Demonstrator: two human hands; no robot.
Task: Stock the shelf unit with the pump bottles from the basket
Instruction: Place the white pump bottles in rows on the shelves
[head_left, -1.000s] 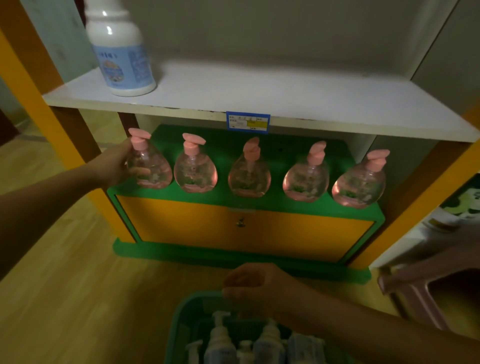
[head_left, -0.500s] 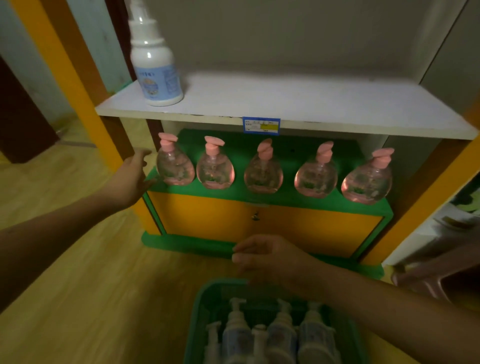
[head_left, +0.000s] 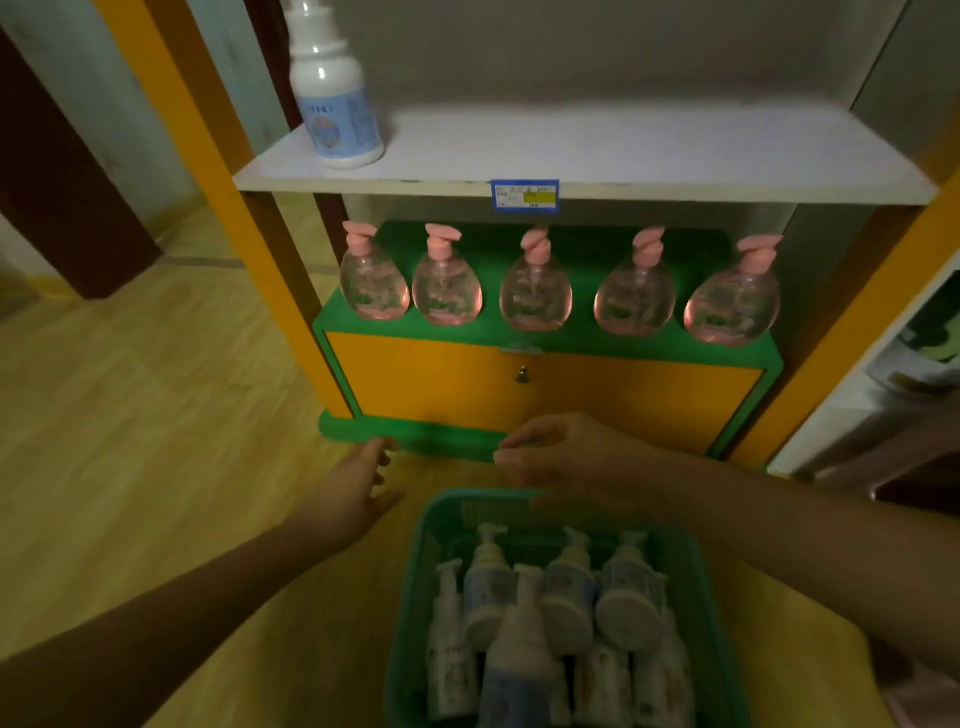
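Pump bottles (head_left: 550, 597) in basket (head_left: 415, 571) before shelf unit (head_left: 597, 150); five bottles (head_left: 535, 301) under shelf.

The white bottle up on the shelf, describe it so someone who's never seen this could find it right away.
Find the white shelf board above the row of pink bottles. At its far left end stands the white bottle. It is alone on that board, opaque white with a pale blue label, unlike the clear pink ones below.

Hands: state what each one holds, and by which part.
Nothing is held. The left hand and right hand hover open above the basket.
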